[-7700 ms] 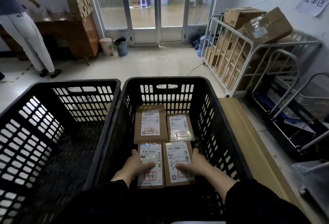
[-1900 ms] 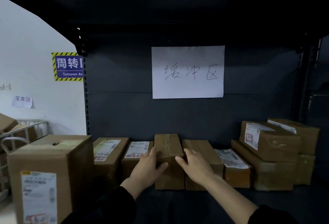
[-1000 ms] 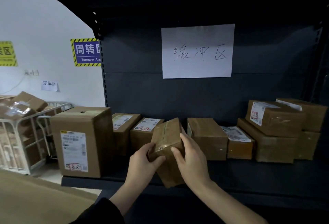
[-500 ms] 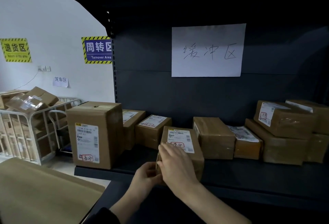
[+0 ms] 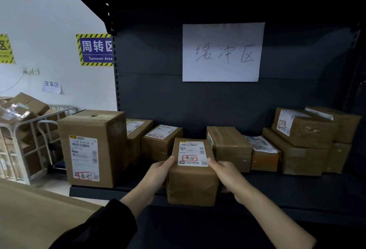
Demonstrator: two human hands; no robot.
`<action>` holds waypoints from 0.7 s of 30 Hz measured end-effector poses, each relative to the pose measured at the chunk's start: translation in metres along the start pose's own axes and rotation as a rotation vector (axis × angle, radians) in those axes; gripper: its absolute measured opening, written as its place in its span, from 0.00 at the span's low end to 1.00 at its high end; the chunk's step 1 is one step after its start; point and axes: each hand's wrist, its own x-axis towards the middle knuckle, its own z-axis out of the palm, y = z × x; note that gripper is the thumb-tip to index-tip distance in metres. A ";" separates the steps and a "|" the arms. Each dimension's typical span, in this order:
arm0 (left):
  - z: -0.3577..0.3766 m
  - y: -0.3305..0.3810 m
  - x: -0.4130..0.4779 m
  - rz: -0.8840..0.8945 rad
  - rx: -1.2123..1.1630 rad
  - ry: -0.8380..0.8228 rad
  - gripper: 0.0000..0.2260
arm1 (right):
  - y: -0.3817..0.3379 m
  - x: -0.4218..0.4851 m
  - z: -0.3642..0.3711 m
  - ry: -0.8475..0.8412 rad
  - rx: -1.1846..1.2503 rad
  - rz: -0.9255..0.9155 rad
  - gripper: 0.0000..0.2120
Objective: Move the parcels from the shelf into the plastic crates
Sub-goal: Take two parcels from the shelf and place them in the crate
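Observation:
I hold a small brown parcel (image 5: 191,177) in front of the dark shelf (image 5: 297,191), its white label with a red stamp facing up. My left hand (image 5: 158,173) grips its left side and my right hand (image 5: 225,175) grips its right side. Several other cardboard parcels stay on the shelf: a tall box (image 5: 93,147) at the left end, two small ones (image 5: 161,143) behind my hands, a plain box (image 5: 229,147), and a stack (image 5: 303,141) at the right. No plastic crates are in view.
A white paper sign (image 5: 222,51) hangs on the shelf's back panel. At the left stands a white cage trolley (image 5: 21,141) full of cartons by the white wall. A tan surface (image 5: 35,215) lies at the lower left.
The parcel has been turned label-up and lifted clear of the row. My right hand has shifted from its top to its right side; the view has swung slightly right.

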 end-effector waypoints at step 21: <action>-0.037 -0.022 0.000 0.439 0.407 -0.010 0.37 | 0.029 0.007 0.060 0.229 -0.116 -0.432 0.27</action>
